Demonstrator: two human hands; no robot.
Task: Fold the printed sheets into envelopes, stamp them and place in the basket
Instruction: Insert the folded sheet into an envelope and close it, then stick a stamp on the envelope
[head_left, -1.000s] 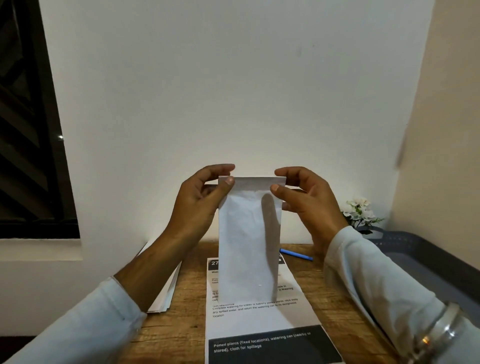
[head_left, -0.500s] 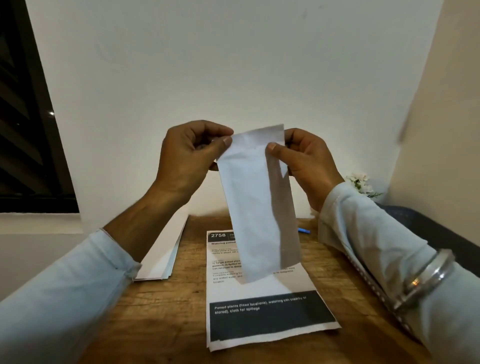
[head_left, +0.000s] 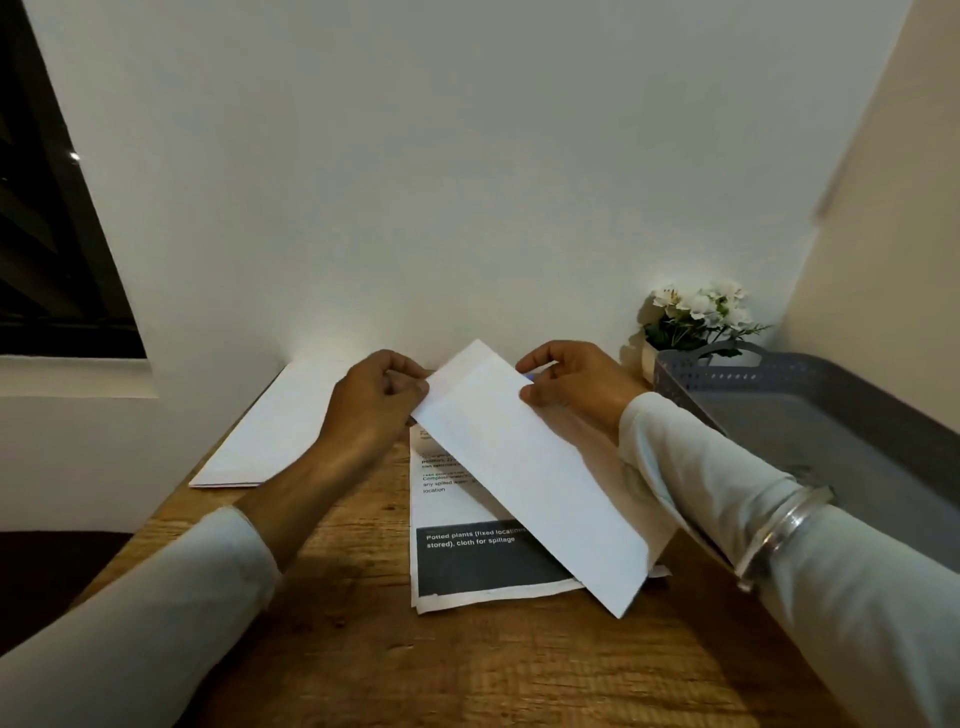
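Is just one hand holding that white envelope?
No, the left hand and the right hand both pinch the white envelope at its upper end, above the printed sheets.

Envelope (head_left: 535, 478) lower now, aslant

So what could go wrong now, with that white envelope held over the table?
The left hand and right hand pinch only the top end of the white paper envelope, so it might slip or crease. Its free lower corner hangs over the printed black-and-white sheets and could nudge them askew.
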